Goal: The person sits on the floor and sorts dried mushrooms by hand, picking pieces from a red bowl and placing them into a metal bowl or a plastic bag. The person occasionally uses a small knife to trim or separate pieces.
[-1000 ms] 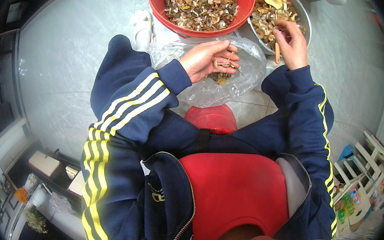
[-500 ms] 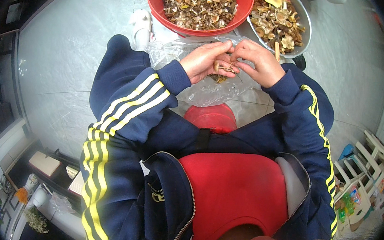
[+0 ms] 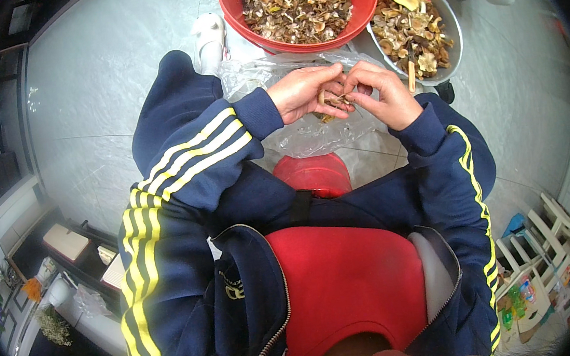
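Note:
Palm up, my left hand [image 3: 301, 94] holds a few small brown mushrooms [image 3: 329, 98] across its curled fingers. My right hand [image 3: 387, 96] meets it from the right, thumb and forefinger pinched on a thin piece of mushroom at the left fingertips. Which part of the mushroom the pinch holds is too small to tell. Below both hands lies a clear plastic bag [image 3: 295, 140], with some brown bits partly hidden by my fingers. A red basin [image 3: 234, 21] full of mushrooms stands beyond the hands. To its right, a pale basin [image 3: 452, 21] holds more mushrooms, some yellowish.
A red plastic object [image 3: 312, 175] sits between my legs. A light wooden handle [image 3: 412, 76] shows at the pale basin's near edge. One white shoe [image 3: 210, 37] rests on the grey tiled floor [image 3: 91, 87]. White chairs or racks [image 3: 545, 242] stand at the right.
My right fingers have shifted slightly at the left fingertips and now pinch closer to the mushrooms. The left hand has barely moved. Both basins stay where they were.

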